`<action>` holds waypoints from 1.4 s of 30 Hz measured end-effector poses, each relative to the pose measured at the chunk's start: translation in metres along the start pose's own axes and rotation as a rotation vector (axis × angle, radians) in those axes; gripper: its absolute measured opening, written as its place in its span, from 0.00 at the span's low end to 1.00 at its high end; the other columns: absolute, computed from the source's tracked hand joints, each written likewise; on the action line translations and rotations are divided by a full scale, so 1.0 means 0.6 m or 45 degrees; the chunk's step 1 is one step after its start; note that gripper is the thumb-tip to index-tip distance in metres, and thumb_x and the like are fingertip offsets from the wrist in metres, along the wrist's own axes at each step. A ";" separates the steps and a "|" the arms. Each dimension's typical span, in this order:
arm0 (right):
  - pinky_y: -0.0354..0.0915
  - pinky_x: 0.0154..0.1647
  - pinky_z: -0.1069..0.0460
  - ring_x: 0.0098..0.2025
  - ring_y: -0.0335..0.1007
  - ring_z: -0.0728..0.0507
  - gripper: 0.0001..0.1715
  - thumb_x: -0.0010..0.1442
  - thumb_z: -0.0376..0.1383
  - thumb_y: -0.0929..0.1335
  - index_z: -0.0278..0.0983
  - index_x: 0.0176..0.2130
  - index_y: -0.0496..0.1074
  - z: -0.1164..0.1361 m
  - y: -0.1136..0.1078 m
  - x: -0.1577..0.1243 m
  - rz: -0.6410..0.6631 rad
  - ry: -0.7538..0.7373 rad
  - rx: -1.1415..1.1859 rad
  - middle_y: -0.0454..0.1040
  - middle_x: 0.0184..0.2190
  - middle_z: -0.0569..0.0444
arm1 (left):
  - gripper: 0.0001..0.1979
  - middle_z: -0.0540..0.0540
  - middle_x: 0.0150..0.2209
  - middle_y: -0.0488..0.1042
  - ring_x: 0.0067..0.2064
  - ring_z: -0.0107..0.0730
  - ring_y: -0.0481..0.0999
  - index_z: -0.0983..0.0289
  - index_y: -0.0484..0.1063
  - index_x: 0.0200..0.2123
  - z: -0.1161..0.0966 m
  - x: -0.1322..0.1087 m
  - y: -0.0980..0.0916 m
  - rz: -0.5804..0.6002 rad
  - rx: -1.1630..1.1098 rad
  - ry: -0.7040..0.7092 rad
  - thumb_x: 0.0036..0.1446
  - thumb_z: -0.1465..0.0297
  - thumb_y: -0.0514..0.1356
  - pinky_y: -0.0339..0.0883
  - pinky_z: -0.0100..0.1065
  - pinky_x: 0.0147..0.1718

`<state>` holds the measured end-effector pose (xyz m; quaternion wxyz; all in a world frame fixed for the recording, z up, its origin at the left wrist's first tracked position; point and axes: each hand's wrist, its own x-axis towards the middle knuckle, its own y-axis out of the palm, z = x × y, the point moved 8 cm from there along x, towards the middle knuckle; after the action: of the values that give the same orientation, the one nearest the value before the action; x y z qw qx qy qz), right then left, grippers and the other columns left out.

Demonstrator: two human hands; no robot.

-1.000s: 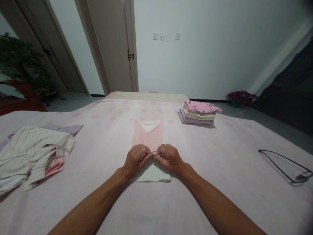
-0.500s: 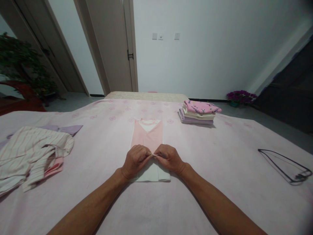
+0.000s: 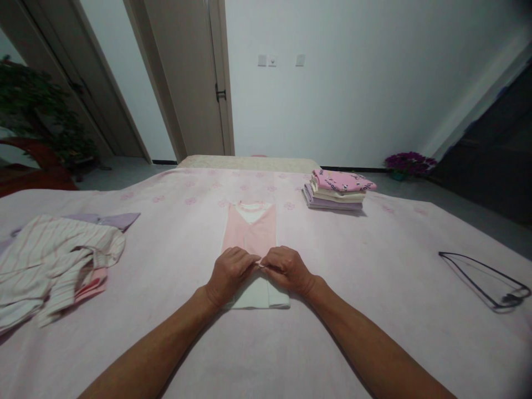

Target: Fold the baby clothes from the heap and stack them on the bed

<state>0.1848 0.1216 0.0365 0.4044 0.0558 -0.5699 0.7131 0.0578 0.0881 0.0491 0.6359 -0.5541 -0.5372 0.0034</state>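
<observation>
A pink and white shirt (image 3: 250,231), folded to a narrow strip, lies flat on the bed in front of me with its neckline at the far end. My left hand (image 3: 233,272) and my right hand (image 3: 288,269) meet over its middle. Both are closed, thumbs and fingertips pinching a bit of the shirt's fabric between them. Below the hands, the shirt's white lower part spreads toward me. The fingers partly hide the pinched cloth.
At the left lies a loose heap of clothes with a striped garment (image 3: 54,255) on top. A stack of folded clothes (image 3: 337,194) stands at the back right. A black looped, wire-like frame (image 3: 482,282) rests at the right on the pink bedsheet (image 3: 366,293).
Both hands still pinch the shirt at the same place. The fingers have shifted very slightly, and the shirt lies as before.
</observation>
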 end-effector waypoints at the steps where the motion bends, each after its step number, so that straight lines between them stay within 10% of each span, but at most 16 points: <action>1: 0.60 0.37 0.51 0.31 0.68 0.46 0.12 0.67 0.42 0.66 0.39 0.35 0.75 0.000 0.001 -0.001 0.006 0.003 0.004 0.74 0.28 0.53 | 0.10 0.53 0.30 0.76 0.33 0.33 0.72 0.62 0.76 0.38 -0.001 0.000 0.002 0.021 0.012 -0.002 0.68 0.65 0.57 0.63 0.35 0.34; 17: 0.63 0.37 0.54 0.36 0.72 0.47 0.05 0.62 0.37 0.71 0.40 0.39 0.79 -0.075 0.009 0.035 0.174 0.501 0.104 0.77 0.36 0.55 | 0.13 0.53 0.27 0.71 0.30 0.32 0.67 0.62 0.74 0.30 -0.043 -0.012 0.006 0.181 0.129 0.246 0.68 0.69 0.56 0.59 0.36 0.31; 26: 0.55 0.28 0.52 0.32 0.72 0.45 0.06 0.62 0.34 0.68 0.38 0.34 0.76 -0.033 0.041 0.061 0.422 0.325 -0.418 0.77 0.35 0.51 | 0.14 0.52 0.26 0.70 0.30 0.32 0.66 0.61 0.73 0.29 -0.054 -0.012 0.006 0.200 0.138 0.303 0.68 0.70 0.54 0.59 0.37 0.30; 42: 0.58 0.36 0.53 0.37 0.69 0.47 0.06 0.63 0.35 0.69 0.39 0.42 0.73 -0.054 0.032 0.041 0.248 0.378 -0.281 0.74 0.38 0.54 | 0.09 0.53 0.32 0.73 0.34 0.34 0.69 0.62 0.70 0.31 -0.035 -0.017 0.041 0.381 0.052 0.182 0.66 0.70 0.57 0.62 0.36 0.34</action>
<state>0.1683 0.1617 0.0237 0.4168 -0.1500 -0.5813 0.6825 0.0822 0.0769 0.0289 0.6762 -0.6137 -0.4016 0.0696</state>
